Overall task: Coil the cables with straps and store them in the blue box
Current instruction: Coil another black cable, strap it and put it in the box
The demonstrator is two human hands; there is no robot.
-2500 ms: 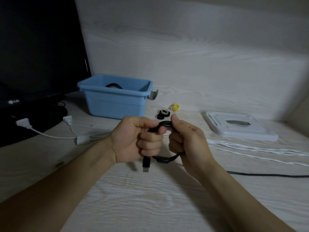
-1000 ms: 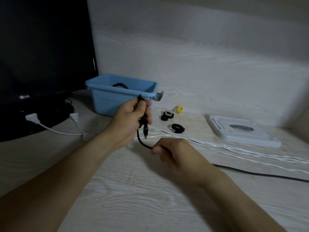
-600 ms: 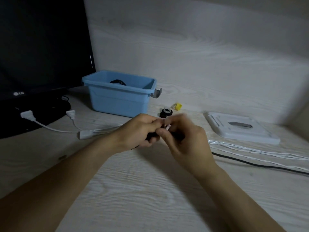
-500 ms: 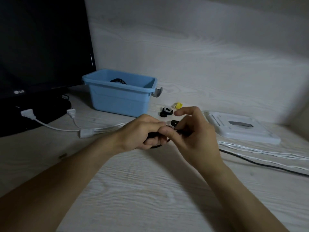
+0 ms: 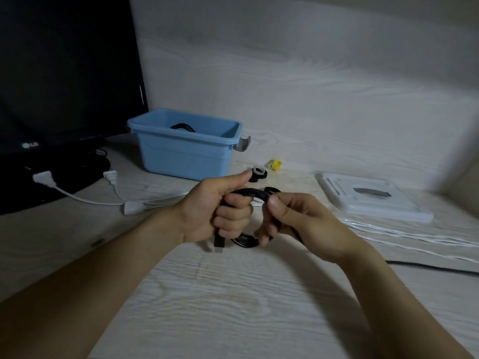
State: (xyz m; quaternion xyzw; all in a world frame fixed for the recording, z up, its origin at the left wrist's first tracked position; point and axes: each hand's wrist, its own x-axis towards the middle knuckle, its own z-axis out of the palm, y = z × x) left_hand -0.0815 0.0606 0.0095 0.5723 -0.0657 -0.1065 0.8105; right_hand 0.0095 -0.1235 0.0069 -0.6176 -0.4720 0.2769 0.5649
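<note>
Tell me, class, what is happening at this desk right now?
A person is coiling a black cable above the desk. The left hand grips the loops, plug hanging below; the right hand pinches the loop. No strap is on it yet. The blue box behind already holds a dark coil.

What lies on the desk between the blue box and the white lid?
In the head view, rolled straps and a small yellow piece lie between blue box and white lid.
</note>
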